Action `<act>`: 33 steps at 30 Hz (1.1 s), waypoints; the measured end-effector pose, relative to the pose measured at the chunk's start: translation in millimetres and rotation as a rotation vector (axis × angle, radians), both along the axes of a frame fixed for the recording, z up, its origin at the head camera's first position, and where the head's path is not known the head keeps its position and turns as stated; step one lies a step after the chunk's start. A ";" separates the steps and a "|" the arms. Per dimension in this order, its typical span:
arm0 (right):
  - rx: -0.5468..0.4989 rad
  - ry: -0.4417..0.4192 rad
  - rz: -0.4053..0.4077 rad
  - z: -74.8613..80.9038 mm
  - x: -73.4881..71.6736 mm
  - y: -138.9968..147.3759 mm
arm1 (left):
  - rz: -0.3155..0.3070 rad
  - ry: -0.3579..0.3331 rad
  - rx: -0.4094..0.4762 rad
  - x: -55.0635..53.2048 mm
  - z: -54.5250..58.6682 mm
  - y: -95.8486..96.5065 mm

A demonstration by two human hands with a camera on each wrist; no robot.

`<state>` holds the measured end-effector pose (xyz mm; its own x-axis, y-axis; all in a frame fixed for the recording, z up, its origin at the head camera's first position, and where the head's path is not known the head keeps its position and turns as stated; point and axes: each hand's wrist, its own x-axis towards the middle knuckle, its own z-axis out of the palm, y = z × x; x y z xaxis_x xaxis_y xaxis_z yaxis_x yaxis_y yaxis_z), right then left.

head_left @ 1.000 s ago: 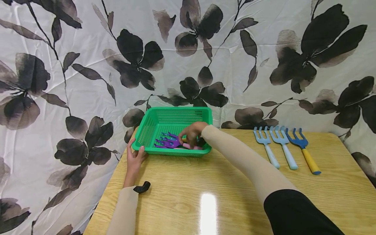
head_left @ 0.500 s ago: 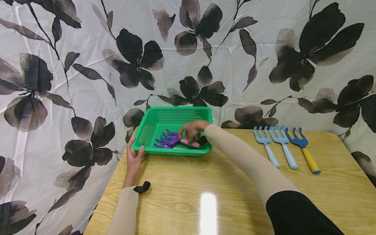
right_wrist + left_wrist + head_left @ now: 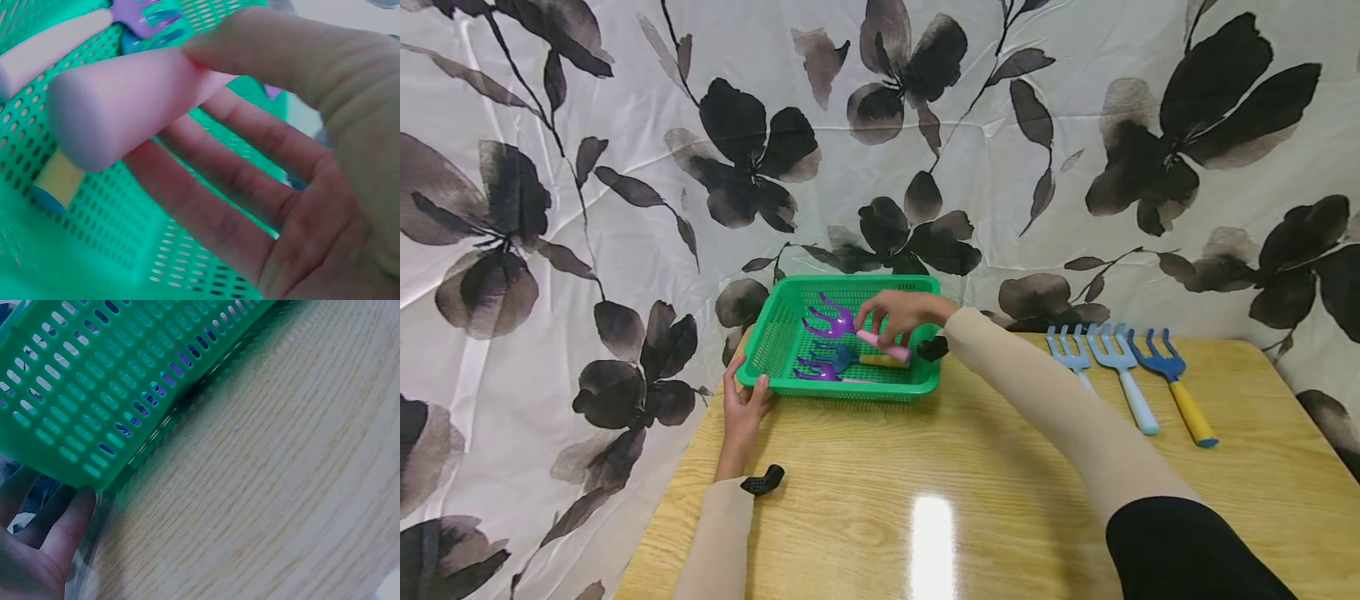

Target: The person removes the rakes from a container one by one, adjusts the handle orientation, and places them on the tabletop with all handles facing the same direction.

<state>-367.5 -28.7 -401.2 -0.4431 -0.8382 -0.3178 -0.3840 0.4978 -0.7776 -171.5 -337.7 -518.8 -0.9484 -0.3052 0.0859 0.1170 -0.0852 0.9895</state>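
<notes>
My right hand point(image 3: 901, 315) pinches the pink handle of a purple hand rake point(image 3: 837, 321), raised above the green basket point(image 3: 842, 389). The right wrist view shows the thumb on one side of this handle point(image 3: 125, 106) and fingers on the other. Beneath it in the basket lie a blue hand rake point(image 3: 883, 361) with a yellow handle and another purple hand rake point(image 3: 820, 372) with a pink handle. At the basket's front left corner my left hand point(image 3: 745, 412) holds the rim, thumb in front and fingers along the left side.
Two light blue hand rakes point(image 3: 1133, 392) and a dark blue one point(image 3: 1187, 408) with a yellow handle lie side by side at the right of the wooden table point(image 3: 850, 500). A floral cloth point(image 3: 820, 192) hangs behind the table's far edge.
My right hand has lifted the purple hand rake up and away from the others, uncovering the blue rake with the yellow handle. My left hand stays at the basket corner.
</notes>
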 end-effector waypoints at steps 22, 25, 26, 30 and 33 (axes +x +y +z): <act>-0.226 0.069 -0.207 38.7 25.8 159.5 | 0.044 -0.018 -0.066 -11.8 -19.8 -3.1; -0.244 0.067 -0.251 37.0 32.7 191.0 | 0.051 -0.012 -0.080 -12.5 -18.9 -0.8; -0.255 0.064 -0.263 36.2 35.6 201.3 | 0.052 -0.012 -0.081 -11.9 -18.3 -0.1; -0.256 0.074 -0.322 33.5 48.7 240.3 | 0.040 -0.007 -0.073 -8.7 -17.3 0.3; -0.230 0.085 -0.380 32.1 60.7 268.2 | 0.024 -0.007 -0.051 -6.0 -14.7 0.9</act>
